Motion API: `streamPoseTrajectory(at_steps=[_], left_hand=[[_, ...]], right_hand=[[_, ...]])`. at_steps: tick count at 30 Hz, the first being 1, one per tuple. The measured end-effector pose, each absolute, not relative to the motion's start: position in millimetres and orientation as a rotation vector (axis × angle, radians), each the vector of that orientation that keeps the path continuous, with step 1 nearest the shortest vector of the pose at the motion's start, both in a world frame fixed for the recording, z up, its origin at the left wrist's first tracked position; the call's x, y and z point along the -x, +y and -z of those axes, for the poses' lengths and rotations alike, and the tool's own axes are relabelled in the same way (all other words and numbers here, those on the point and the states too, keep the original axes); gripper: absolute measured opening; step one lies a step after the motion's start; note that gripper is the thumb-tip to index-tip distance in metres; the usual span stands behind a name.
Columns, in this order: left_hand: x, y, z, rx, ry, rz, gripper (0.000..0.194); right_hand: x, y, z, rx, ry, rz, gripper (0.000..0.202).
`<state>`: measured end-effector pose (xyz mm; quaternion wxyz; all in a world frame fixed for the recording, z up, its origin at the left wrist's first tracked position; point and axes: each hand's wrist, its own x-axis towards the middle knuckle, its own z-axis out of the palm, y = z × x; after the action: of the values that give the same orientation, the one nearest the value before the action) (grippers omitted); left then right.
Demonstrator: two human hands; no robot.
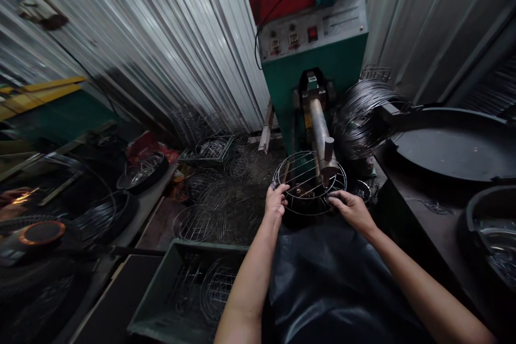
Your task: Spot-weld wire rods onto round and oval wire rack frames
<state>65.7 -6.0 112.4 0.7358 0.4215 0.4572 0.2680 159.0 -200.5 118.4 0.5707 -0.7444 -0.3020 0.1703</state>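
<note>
A round wire rack (300, 176) with parallel cross wires is held level at the metal arm (320, 129) of a green machine (278, 86). My left hand (276, 200) pinches its left rim between thumb and fingers. On the near right side of the rim, my right hand (350, 207) is closed with thumb and fingertips on the wire. The arm's cylindrical end hangs over the right part of the rack. Whether the end touches the wires cannot be made out.
A green crate (149, 301) with wire racks stands lower left. Wire pieces (205, 185) litter the floor. At right are a wire coil (363, 113), a large black pan (451, 142) and a black tub (470, 226). Another person's hand (14, 201) is near sparks at far left.
</note>
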Motion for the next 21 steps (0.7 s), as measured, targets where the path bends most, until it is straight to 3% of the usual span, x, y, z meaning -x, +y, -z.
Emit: streamPoseTrajectory(at_steps=[17,21], left_hand=[[-74.6,-0.9,-112.5,-0.874,1.058,-0.517,0.032],[-61.1,14.7,-121.6,-0.881,1.041,-0.333,0.035]], right_hand=[[-161.4,-189.4,-128.7,1.738,-0.702,-0.471,0.028],[-177.5,-244.0,-119.4,1.876,-0.718,-0.311,0.033]])
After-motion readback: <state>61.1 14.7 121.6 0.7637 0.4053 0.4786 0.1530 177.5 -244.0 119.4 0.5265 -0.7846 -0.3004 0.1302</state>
